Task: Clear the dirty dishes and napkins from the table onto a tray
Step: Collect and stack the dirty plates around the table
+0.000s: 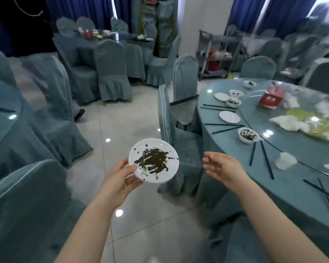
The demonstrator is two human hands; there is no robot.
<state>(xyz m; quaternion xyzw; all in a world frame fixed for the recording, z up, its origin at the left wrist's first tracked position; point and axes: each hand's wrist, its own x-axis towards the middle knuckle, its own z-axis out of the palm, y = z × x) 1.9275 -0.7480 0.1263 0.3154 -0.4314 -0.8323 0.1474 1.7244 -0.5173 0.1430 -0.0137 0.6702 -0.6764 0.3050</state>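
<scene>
My left hand (120,179) grips a small white plate (153,160) smeared with dark sauce, thumb on its rim, held over the floor. My right hand (224,169) hovers to the plate's right with fingers straight and holds nothing. On the round blue table (300,186) at the right stand a dirty white bowl (248,135), two clean-looking plates (229,116) (221,96), further dirty bowls (233,102) and crumpled white napkins (289,123). Black chopsticks (267,160) lie along the table's edge. No tray shows.
Covered chairs (179,133) stand between me and the table. A grey service cart (217,54) stands at the back by the wall. A red box (272,97) sits on the turntable. Other tables and chairs fill the left and back.
</scene>
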